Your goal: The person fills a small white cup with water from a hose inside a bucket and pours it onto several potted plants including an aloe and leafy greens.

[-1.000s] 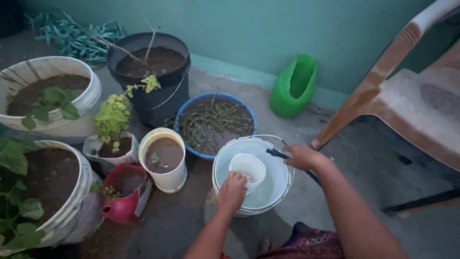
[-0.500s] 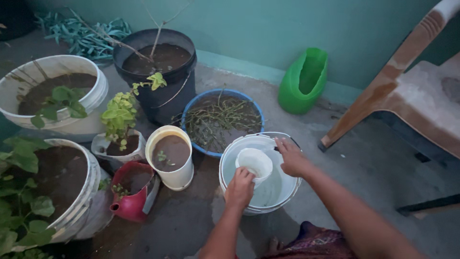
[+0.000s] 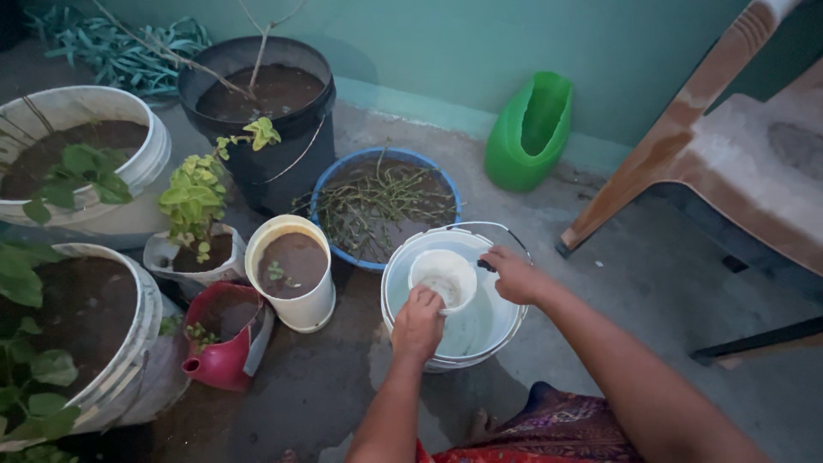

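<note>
left hand [image 3: 417, 324]: fingers gripped small white cup [image 3: 443, 279] inside white bucket [image 3: 403, 315] | right hand [image 3: 514, 274]: fingers curled on bucket rim

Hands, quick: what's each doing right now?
Left hand: closed on the small white cup inside the bucket.
Right hand: gripping the bucket's rim.

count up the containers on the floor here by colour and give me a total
White: 6, namely two big soil tubs, a small planter, a soil pot, a water bucket, a cup
Black: 1
Blue: 1
Red: 1
Green: 1
Total: 10
</note>
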